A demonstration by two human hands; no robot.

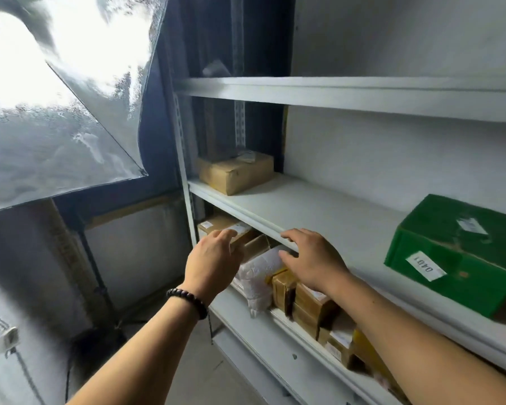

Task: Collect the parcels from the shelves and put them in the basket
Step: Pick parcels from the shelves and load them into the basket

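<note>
White shelving, lower tier's left end: left hand and right hand were open over the taped brown parcels; best to clamp one between both palms before lifting.

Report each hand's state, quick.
Left hand: open, fingers resting on a brown parcel, not gripping.
Right hand: open, empty, at the shelf edge.

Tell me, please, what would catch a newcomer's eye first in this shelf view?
Probably the green box with a white label, on the middle shelf at the right. Next, the left hand and the right hand, both reaching among brown parcels and a white padded parcel on the shelf below.
</note>
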